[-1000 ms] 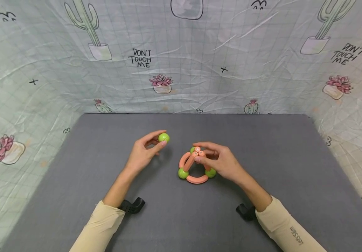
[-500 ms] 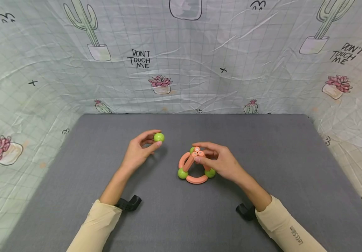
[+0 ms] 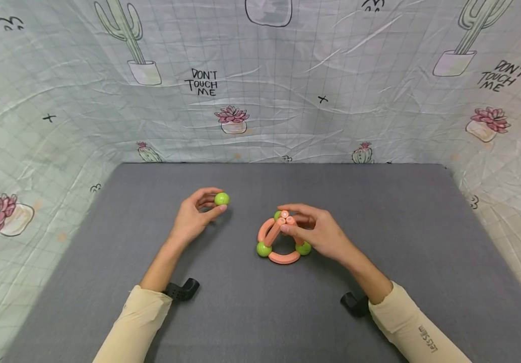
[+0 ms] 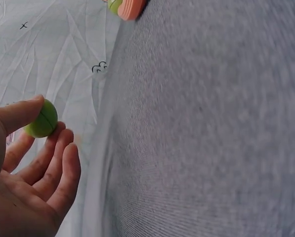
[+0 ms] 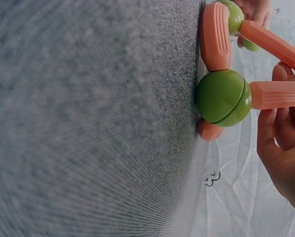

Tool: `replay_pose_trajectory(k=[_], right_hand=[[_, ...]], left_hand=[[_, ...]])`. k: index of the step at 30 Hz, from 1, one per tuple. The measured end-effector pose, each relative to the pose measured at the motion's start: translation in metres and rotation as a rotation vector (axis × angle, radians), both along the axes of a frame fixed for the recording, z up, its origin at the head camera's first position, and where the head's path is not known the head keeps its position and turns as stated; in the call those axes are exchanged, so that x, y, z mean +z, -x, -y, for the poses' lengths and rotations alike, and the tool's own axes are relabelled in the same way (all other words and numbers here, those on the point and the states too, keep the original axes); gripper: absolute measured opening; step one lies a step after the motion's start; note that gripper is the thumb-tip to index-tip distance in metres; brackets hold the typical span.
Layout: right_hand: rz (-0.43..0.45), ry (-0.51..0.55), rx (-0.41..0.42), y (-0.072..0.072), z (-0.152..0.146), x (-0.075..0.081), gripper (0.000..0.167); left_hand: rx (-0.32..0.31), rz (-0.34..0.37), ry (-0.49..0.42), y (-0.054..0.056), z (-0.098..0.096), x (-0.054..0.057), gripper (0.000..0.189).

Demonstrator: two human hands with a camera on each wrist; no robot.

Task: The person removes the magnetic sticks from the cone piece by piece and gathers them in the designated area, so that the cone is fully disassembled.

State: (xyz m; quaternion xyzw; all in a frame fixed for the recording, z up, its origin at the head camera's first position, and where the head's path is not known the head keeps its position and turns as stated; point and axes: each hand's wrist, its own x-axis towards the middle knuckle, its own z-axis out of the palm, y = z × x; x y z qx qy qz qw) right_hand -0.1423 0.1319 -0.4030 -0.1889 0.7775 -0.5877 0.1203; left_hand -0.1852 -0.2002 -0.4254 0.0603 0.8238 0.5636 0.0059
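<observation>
My left hand (image 3: 189,218) pinches a loose green ball (image 3: 221,198) between thumb and fingers, above the table left of centre. The same ball (image 4: 43,119) shows a thin seam in the left wrist view. Right of it stands a pyramid-like frame of magnetic-looking building pieces: curved orange rods (image 3: 284,258) join green balls (image 3: 264,248) in a ring. Three more rods rise from the ring and lean together, their round ends (image 3: 285,215) bunched at the top. With thumb and fingers my right hand (image 3: 324,233) holds these upper ends, partly hiding the frame's right side.
A grey cloth-covered table (image 3: 242,312) lies beneath both hands. Behind and at the sides hangs a pale curtain (image 3: 287,126) printed with cacti and lettering. Black wrist mounts (image 3: 183,290) sit at both cuffs.
My left hand has moved leftward with the green ball, farther from the frame. The right hand keeps its hold on the rod ends and has not visibly moved.
</observation>
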Motion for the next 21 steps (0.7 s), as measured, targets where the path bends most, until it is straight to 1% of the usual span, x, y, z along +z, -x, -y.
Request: replay_pose_trajectory(k=[5, 14, 21], right_hand=[[-0.016, 0.002, 0.009, 0.000, 0.000, 0.000, 0.044], [-0.024, 0.018, 0.015, 0.000, 0.000, -0.003, 0.045], [-0.024, 0.001, 0.011, -0.001, 0.000, -0.002, 0.045]], left_hand=[[0.022, 0.005, 0.028, 0.002, 0.004, -0.004, 0.046], [0.063, 0.012, 0.038, 0.003, 0.013, -0.009, 0.046], [0.104, 0.025, 0.106, 0.007, 0.022, -0.013, 0.046]])
